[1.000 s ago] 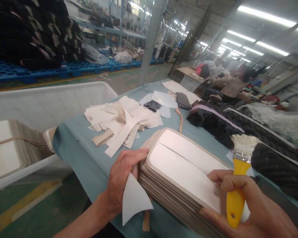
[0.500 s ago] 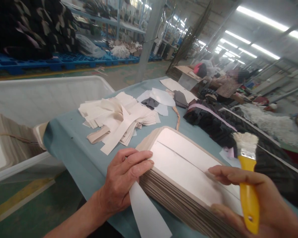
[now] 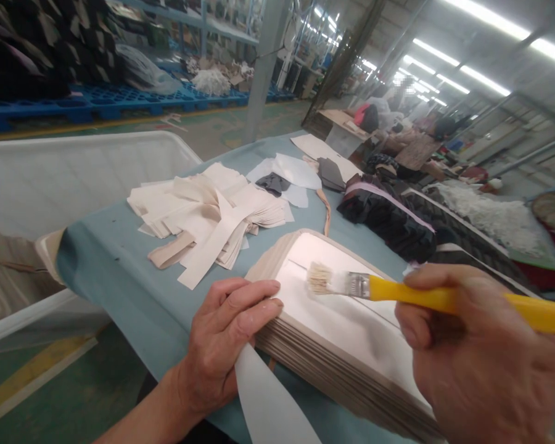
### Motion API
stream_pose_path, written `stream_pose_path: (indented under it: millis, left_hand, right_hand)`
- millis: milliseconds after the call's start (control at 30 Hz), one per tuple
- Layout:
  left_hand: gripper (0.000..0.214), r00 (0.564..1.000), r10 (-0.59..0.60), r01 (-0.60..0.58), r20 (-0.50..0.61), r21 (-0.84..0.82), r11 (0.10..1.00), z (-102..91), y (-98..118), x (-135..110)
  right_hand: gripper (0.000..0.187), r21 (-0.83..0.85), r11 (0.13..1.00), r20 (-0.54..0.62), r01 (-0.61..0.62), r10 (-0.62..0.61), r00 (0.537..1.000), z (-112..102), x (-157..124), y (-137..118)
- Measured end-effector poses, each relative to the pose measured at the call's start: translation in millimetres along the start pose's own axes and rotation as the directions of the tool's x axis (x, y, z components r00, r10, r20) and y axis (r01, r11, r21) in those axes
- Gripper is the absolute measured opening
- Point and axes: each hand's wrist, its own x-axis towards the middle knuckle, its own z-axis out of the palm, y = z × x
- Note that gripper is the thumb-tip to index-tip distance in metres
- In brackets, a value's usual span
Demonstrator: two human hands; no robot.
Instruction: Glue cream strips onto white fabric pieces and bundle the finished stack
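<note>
A thick stack of pale panels [image 3: 346, 345] lies on the cloth-covered table, its top sheet crossed by a dark line. My left hand [image 3: 234, 333] presses its fingertips on the stack's near left corner. Out from under that palm hangs a white strip [image 3: 268, 398], gripped on the thumb side; the thumb is mostly hidden. My right hand [image 3: 481, 345] is closed round the yellow handle of a paintbrush [image 3: 398, 294]. Its pale bristles are over the left part of the top sheet, at or very near the surface.
Behind the stack lies a heap of cream strips [image 3: 208, 216], with white and grey scraps [image 3: 296, 172] beyond. Bundled black pieces [image 3: 388, 216] sit at the right. A white bin [image 3: 87, 160] stands left of the blue-green table [image 3: 111, 246]. Another person [image 3: 416, 151] is farther back.
My right hand has turned the paintbrush from upright to nearly level and brought its bristles left over the top sheet. My left hand stays on the stack's corner. The view has shifted slightly.
</note>
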Motion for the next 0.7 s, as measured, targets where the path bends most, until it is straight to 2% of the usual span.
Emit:
stream_pose_path:
  millis: [100, 200, 267, 333, 433, 533, 700]
  left_hand:
    - [0.033, 1.0, -0.018, 0.018, 0.006, 0.002, 1.0, -1.8, 2.5, 1.6]
    - [0.031, 0.999, -0.027, 0.027, 0.018, 0.004, 1.0, -3.5, 5.3, 4.3]
    - [0.03, 0.999, -0.024, 0.024, 0.024, 0.006, 1.0, -4.5, 6.3, 5.6]
    - [0.028, 0.999, -0.021, 0.021, 0.032, 0.009, 1.0, -5.4, 6.5, 6.2]
    - [0.028, 0.999, -0.009, 0.009, 0.044, 0.008, 1.0, -6.7, 6.1, 6.4]
    - [0.028, 0.998, -0.017, 0.017, 0.058, 0.004, 1.0, -7.9, 5.5, 6.1]
    - [0.029, 0.997, -0.005, 0.003, 0.073, 0.024, 1.0, -9.0, 5.6, 6.7]
  right_hand:
    - [0.04, 0.308, 0.949, -0.155, -0.068, 0.121, 0.981, 16.9, 10.2, -9.7]
    - [0.039, 0.458, 0.887, -0.289, -0.057, 0.209, 0.934, 32.0, 13.2, -18.6]
    - [0.037, 0.497, 0.866, -0.29, -0.065, 0.236, 0.928, 38.7, 12.8, -26.4]
    - [0.034, 0.5, 0.862, -0.248, -0.089, 0.241, 0.938, 42.4, 11.8, -33.6]
    - [0.033, 0.412, 0.904, -0.205, -0.113, 0.213, 0.955, 43.2, 11.3, -39.6]
    - [0.037, 0.293, 0.951, -0.211, -0.096, 0.162, 0.964, 39.6, 11.6, -39.9]
    - [0.037, 0.258, 0.963, -0.235, -0.081, 0.143, 0.961, 28.3, 7.8, -32.1]
